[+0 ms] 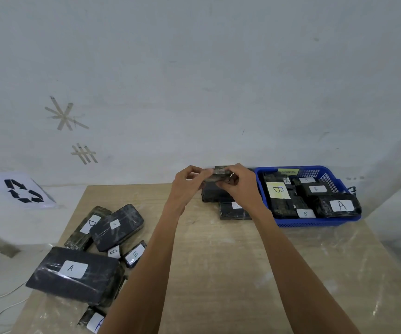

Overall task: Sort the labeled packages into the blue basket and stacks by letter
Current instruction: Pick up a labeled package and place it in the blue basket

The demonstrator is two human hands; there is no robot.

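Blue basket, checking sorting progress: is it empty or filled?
Filled: the blue basket holds several black packages labeled A and B.

Held package [219,170] label unseen, lower package [228,212] label half behind right hand [239,186], front package [93,320] cut off, yellow note [288,171] unreadable

Left hand [189,186] beside right hand [239,188]

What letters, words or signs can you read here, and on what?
"A": big left package
"A": rounded left package
"D": long left package
"B": small left package
"B": half-hidden left label
"B": yellow label in blue basket
"A": front-right basket package
"B": three smaller basket labels
Recycling arrows: white sheet
Unreadable: yellow basket tag, cut-off bottom label, covered label under right hand
No label shows on held package
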